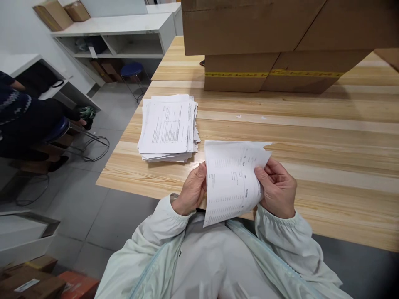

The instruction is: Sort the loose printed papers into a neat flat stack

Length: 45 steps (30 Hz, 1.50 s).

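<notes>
From here, the paper [232, 182] is over the table [330, 166] edge, the pile [168, 124] at its ten o'clock. The left hand [192, 189] pinches it at nine, the right hand [278, 189] at three; soft pinches should stop creases.

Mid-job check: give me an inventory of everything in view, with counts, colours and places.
printed paper: sheet count unclear, white, between both hands
paper stack: 1, white, on table, left
table: wooden top, light brown, ahead
large cartons: at least 2, brown, stacked on table; yellow tape on lower tier
shelving: several units, white, back and left
shelf-top boxes: 2, brown, upper left
stools: at least 2, blue seats, left
co-worker: 1, dark clothing, seated far left
floor boxes: several, brown and orange-red, lower left
floor: grey tiles
shelf contents: partly hidden, uncounted
jacket: 1, pale green, worn
left hand, right hand: 2, gripping paper
</notes>
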Motion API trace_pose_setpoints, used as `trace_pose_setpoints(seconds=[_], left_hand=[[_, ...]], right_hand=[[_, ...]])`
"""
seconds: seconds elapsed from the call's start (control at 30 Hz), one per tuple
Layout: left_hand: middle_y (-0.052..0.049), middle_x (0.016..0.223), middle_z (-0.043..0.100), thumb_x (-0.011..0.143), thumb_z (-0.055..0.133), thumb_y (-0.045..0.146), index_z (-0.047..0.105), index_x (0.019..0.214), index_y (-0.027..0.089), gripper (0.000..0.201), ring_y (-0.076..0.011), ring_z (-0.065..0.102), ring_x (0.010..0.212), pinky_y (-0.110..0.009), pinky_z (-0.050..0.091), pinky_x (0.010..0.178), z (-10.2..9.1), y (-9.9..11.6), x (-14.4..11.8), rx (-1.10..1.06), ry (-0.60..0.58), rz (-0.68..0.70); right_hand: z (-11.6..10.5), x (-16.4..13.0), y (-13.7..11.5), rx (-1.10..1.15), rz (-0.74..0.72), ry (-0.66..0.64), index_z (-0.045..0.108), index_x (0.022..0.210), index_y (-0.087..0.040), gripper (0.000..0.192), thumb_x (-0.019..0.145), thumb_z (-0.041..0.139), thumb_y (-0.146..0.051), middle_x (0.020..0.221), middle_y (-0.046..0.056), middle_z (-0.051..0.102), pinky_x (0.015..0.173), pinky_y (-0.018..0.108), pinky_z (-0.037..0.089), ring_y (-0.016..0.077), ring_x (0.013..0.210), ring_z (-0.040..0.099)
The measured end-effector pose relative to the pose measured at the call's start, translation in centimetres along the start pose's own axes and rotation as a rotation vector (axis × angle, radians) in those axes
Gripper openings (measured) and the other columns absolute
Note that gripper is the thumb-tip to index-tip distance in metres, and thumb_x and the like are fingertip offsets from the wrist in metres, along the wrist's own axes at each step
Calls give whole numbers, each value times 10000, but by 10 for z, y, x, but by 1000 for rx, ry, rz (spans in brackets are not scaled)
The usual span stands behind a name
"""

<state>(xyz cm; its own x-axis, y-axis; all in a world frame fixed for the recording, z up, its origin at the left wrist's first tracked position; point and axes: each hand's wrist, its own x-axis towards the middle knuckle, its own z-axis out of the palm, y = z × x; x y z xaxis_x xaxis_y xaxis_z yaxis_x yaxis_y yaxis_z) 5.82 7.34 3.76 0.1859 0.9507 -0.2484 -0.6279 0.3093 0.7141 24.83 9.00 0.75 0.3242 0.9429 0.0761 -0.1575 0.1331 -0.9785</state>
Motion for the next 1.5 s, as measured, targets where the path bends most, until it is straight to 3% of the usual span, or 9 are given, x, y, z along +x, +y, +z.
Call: trace_pose_setpoints(seconds=[0.3, 0.5, 0.63, 0.83, 0.97, 1.07, 1.2, 1.3, 1.5], left_hand=[[-62, 1125, 738, 703, 883, 351, 451, 1377, 300, 802, -175, 736, 879, -267, 555, 748, -1, 1, -5, 277, 106, 276], [-21, 1097, 724, 620, 910, 231, 542, 882, 234, 452, -108, 681, 768, -207, 496, 666, 4, -9, -15, 386, 347, 526], [-18, 776, 731, 708, 853, 425, 668, 715, 199, 292, -194, 675, 766, -289, 512, 679, 1, -6, -18, 435, 147, 266], [-111, 802, 754, 755, 592, 817, 773, 819, 153, 691, -288, 711, 837, -351, 539, 675, -6, 13, -18, 223, -22, -99], [-37, 676, 687, 786, 754, 582, 754, 794, 139, 443, -172, 610, 622, -276, 441, 565, -7, 10, -24, 468, 99, 33], [-35, 720, 692, 880, 654, 568, 776, 853, 160, 427, -183, 621, 673, -296, 475, 634, 3, 7, -32, 599, 153, 214], [-86, 1110, 752, 939, 527, 600, 736, 1227, 214, 525, -304, 665, 1136, -387, 492, 1031, 21, 15, -44, 613, -98, 314], [-119, 1366, 656, 927, 420, 703, 604, 1421, 223, 713, -350, 448, 1447, -465, 283, 1246, 29, 25, -48, 567, -385, 307], [-67, 1498, 569, 808, 535, 792, 610, 1410, 279, 795, -383, 335, 1512, -503, 246, 1269, 34, 34, -47, 439, -409, 158]], right_hand=[[-1, -4, 0, -110, -110, 120, 735, 1160, -186, 427, 770, 821, -336, 1039, 91, 784, 764, 275, 612, 166, 887, 752], [9, -11, -14, -180, -190, 176, 630, 1333, -209, 580, 782, 801, -271, 649, -81, 566, 463, 109, 384, 18, 494, 487], [14, -14, -16, -219, -266, 173, 584, 1378, -227, 620, 793, 784, -277, 688, -68, 564, 484, 133, 405, 44, 551, 510], [7, -16, -14, -416, -382, 163, 680, 1243, -251, 440, 812, 765, -278, 738, -41, 633, 505, 182, 474, 67, 564, 550], [5, -19, -21, -630, -616, 110, 644, 1310, -295, 508, 817, 759, -248, 1111, 46, 719, 760, 335, 596, 181, 907, 697], [14, -29, -35, -682, -762, -31, 577, 1406, -292, 599, 834, 753, -298, 1425, 109, 599, 1088, 560, 468, 325, 1314, 569], [28, -49, -51, -546, -610, -496, 273, 1614, -252, 985, 811, 700, -630, 1653, 153, 306, 1188, 603, 363, 399, 1502, 340], [31, -61, -51, -503, -538, -590, 41, 1653, -242, 1259, 718, 758, -685, 1704, 142, 137, 1212, 533, 369, 398, 1540, 237], [30, -75, -37, -399, -380, -372, 332, 1590, -327, 707, 945, 624, -341, 1524, 74, 529, 1061, 374, 549, 256, 1350, 575]])
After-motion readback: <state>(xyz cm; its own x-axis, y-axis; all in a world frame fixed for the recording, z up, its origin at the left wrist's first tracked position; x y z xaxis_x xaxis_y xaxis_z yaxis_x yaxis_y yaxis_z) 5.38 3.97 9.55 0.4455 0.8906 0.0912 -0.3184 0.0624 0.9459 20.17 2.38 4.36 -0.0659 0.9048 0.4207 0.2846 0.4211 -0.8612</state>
